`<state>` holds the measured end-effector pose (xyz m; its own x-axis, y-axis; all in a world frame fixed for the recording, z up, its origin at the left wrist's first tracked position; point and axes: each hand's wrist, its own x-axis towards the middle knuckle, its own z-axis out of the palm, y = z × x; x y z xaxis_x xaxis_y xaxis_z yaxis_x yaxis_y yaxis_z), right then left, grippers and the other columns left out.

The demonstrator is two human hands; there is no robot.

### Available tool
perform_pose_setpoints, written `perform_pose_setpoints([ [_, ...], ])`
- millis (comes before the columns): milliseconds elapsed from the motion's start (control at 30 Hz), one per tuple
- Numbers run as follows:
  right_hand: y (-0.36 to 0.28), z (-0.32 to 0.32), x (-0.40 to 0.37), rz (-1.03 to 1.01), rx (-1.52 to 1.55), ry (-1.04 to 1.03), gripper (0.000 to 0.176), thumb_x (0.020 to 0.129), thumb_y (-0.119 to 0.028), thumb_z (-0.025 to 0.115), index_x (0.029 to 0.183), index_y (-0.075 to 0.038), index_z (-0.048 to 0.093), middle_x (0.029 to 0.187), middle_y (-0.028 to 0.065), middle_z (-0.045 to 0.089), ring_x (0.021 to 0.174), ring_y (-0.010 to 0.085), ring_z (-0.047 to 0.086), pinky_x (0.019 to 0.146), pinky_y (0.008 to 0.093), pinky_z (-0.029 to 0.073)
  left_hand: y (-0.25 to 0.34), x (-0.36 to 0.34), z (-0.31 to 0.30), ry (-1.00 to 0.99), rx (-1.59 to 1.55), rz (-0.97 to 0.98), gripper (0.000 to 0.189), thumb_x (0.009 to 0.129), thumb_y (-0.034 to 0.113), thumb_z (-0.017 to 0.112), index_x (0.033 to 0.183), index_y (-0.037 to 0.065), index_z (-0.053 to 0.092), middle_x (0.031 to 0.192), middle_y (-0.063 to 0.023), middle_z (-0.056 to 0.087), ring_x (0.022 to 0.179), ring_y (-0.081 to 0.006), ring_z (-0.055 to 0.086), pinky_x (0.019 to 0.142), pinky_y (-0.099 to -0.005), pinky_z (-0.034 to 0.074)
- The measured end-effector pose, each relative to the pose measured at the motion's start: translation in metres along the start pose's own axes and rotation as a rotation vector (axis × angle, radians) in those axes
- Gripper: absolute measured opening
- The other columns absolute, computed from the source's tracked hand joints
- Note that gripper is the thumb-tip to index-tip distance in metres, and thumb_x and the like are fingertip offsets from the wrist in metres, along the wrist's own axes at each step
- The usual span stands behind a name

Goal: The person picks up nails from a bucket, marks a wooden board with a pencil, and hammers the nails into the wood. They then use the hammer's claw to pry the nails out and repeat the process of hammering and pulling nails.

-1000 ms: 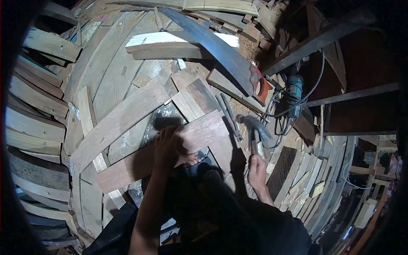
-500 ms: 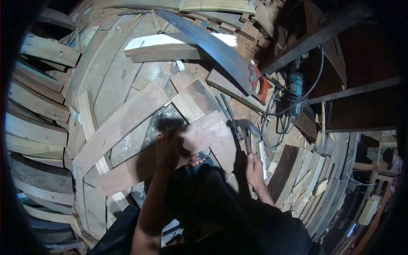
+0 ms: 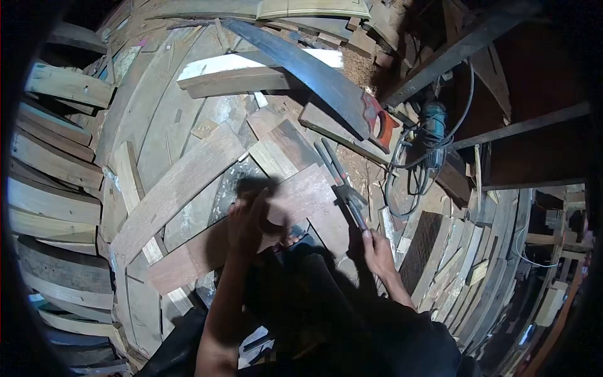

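Note:
My right hand [image 3: 379,253] is wrapped around the handle of a hammer [image 3: 357,212], its head over the right end of a joined wooden frame. My left hand [image 3: 244,220] is above the frame's near board [image 3: 204,251], in shadow, its fingers curled together; what they hold, if anything, is hidden. A short crosspiece [image 3: 286,149] joins the near board to the longer far board [image 3: 182,182]. Just beyond the hammer head lies a tool with two long handles [image 3: 330,160], like pincers. Toes of a foot [image 3: 292,240] show beside the near board.
A handsaw [image 3: 301,66] with a red handle rests across a white-topped wooden beam [image 3: 239,81]. To the right lies a blue corded power tool [image 3: 433,132]. Curved timber pieces [image 3: 56,201] line the left side, and planks [image 3: 452,270] stand stacked at the right.
The hammer has turned in my right hand, its head shifting slightly left. My left hand has moved slightly, its fingers looking more curled. The whole view has shifted a little.

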<state>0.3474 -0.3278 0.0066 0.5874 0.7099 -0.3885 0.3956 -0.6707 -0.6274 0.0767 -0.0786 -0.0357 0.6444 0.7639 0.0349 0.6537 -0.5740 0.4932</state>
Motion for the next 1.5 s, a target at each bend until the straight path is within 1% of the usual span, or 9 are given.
perform_pose_setpoints([
  [267,0.015,0.02,-0.015,0.114,0.124,0.031,0.052,0.114,-0.04,0.049,0.108,0.007,0.069,0.074,0.031,0.061,0.069,0.0381,0.068,0.07,0.0517,0.05,-0.019,-0.015,0.029,0.047,0.349,0.07,0.065,0.101,0.009,0.058,0.164,0.021,0.049,0.133,-0.019,0.056,0.119,-0.0387,0.054,0.105,-0.0539,0.043],
  [367,0.027,0.028,-0.017,0.149,0.134,0.041,0.053,0.115,-0.042,0.048,0.114,0.007,0.07,0.075,0.0286,0.064,0.072,0.0336,0.069,0.072,0.0502,0.052,0.001,-0.015,0.018,-0.224,0.374,-0.072,0.09,0.084,0.025,0.079,0.166,0.017,0.042,0.143,-0.0212,0.052,0.129,-0.0428,0.052,0.11,-0.0606,0.041],
  [433,0.021,0.023,-0.019,0.197,0.131,0.007,0.054,0.115,-0.043,0.048,0.117,0.007,0.07,0.078,0.0289,0.066,0.074,0.0365,0.069,0.075,0.0497,0.053,0.027,-0.02,-0.009,-0.113,0.127,-0.04,0.112,0.063,0.033,0.096,0.16,0.01,0.046,0.145,-0.022,0.057,0.134,-0.0447,0.053,0.111,-0.0624,0.04],
  [533,0.019,0.02,-0.024,0.206,0.152,-0.001,0.053,0.115,-0.042,0.047,0.114,0.006,0.069,0.081,0.0308,0.067,0.077,0.0386,0.069,0.076,0.0499,0.053,0.032,-0.014,-0.016,-0.054,0.089,0.055,0.102,0.069,0.037,0.094,0.158,0.014,0.051,0.139,-0.0198,0.055,0.138,-0.0428,0.051,0.112,-0.0598,0.042],
  [733,0.007,0.015,-0.028,0.196,0.163,-0.006,0.05,0.115,-0.039,0.048,0.106,0.006,0.066,0.077,0.0261,0.063,0.072,0.0285,0.061,0.073,0.0472,0.05,0.029,0.01,-0.079,-0.327,-0.525,-0.169,0.046,0.084,0.023,0.083,0.125,0.005,0.073,0.104,-0.019,0.073,0.093,-0.0401,0.073,0.084,-0.047,0.059],
  [833,0.007,0.016,-0.027,0.185,0.184,0.009,0.049,0.116,-0.038,0.048,0.103,0.006,0.065,0.072,0.0197,0.057,0.07,0.0216,0.053,0.069,0.0452,0.048,0.019,0.033,-0.105,-0.475,-0.547,-0.193,0.034,0.092,0.018,0.08,0.121,0.0,0.076,0.094,-0.0107,0.078,0.081,-0.0162,0.068,0.078,-0.0326,0.056],
  [900,0.009,0.017,-0.026,0.193,0.184,0.012,0.049,0.116,-0.038,0.048,0.101,0.006,0.063,0.071,0.0173,0.056,0.069,0.0211,0.052,0.067,0.0452,0.046,0.023,0.048,-0.112,-0.533,-0.703,-0.466,0.024,0.09,0.017,0.074,0.11,0.005,0.077,0.093,-0.0226,0.075,0.082,-0.0383,0.073,0.076,-0.0441,0.058],
  [967,0.01,0.016,-0.026,0.2,0.215,0.012,0.049,0.116,-0.038,0.048,0.098,0.004,0.063,0.069,0.0133,0.053,0.068,0.0206,0.05,0.066,0.0444,0.045,0.002,0.055,-0.097,-0.519,-0.334,-0.109,0.024,0.091,0.019,0.074,0.109,0.003,0.077,0.092,-0.024,0.075,0.082,-0.0392,0.073,0.077,-0.0446,0.058],
  [1500,0.019,0.007,-0.026,0.253,0.222,0.022,0.051,0.115,-0.043,0.051,0.104,0.004,0.068,0.074,0.0062,0.056,0.074,0.0163,0.053,0.07,0.0399,0.046,-0.005,0.062,-0.048,-0.365,-0.403,-0.328,0.062,0.076,0.041,0.095,0.124,0.013,0.069,0.11,-0.0186,0.077,0.103,-0.0407,0.074,0.086,-0.049,0.059],
])
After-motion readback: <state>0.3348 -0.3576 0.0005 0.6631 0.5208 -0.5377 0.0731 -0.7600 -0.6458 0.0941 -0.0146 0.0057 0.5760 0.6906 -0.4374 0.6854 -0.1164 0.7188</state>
